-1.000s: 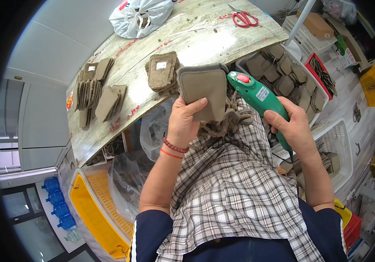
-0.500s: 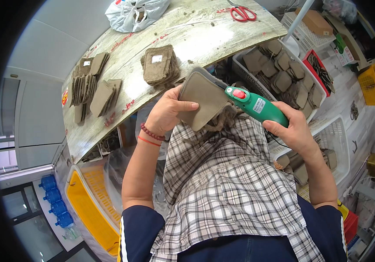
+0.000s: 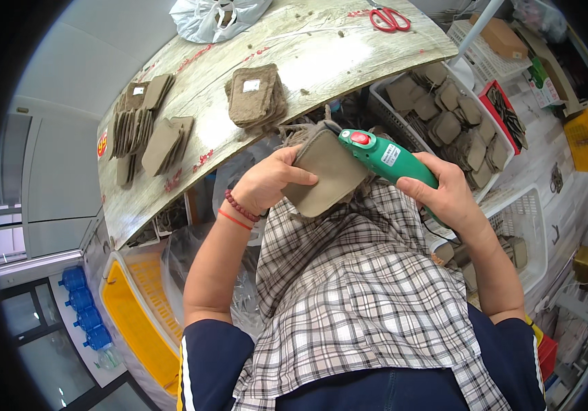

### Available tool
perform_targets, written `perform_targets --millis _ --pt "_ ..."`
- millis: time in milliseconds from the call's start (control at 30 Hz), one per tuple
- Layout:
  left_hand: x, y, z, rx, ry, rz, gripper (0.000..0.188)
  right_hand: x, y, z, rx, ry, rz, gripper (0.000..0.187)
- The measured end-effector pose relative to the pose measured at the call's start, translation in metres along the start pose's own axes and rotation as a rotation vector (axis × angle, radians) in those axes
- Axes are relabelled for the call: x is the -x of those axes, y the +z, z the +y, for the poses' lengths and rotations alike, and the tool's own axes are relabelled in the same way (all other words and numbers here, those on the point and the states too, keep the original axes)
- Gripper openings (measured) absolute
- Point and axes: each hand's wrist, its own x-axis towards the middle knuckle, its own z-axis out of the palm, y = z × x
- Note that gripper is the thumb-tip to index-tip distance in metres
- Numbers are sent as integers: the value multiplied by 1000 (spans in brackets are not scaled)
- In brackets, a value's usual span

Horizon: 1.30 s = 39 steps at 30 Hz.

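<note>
My left hand (image 3: 271, 179) grips a tan fabric pad (image 3: 327, 175) with rounded corners, its thumb lying on the flat face. Grey-brown fuzzy fibre hangs off the pad's far edge. My right hand (image 3: 445, 188) is wrapped round a green handheld electric trimmer (image 3: 390, 157) with a red button on top. The trimmer's dark head meets the pad's upper right edge; its blade is mostly hidden behind the pad. Both are held above my lap, over a checked apron (image 3: 369, 294).
On the table (image 3: 321, 55) are a stack of fuzzy brown pads (image 3: 255, 96), more pads (image 3: 167, 145) at left, red scissors (image 3: 390, 19) and a white plastic bag (image 3: 218, 17). Crates of pads (image 3: 445, 113) stand at right. A yellow basket (image 3: 136, 322) sits at lower left.
The trimmer has shifted left and slightly up along the pad's edge. The pad has turned and moved a little right and down. More loose fibre shows at its far corner.
</note>
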Motion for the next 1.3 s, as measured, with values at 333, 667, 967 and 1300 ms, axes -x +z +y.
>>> perform_targets --millis 333,667,967,1300 --pt "18 -16 4 -70 235 401 28 -3 -3 11 -118 119 -107 36" --pt "31 -26 3 -17 269 434 16 -3 0 10 -108 93 -197 40" --pt "32 -16 7 -174 208 350 21 -1 1 4 -3 87 -242 44" --pt "35 3 19 -313 112 250 27 -6 13 -5 -56 51 -249 41"
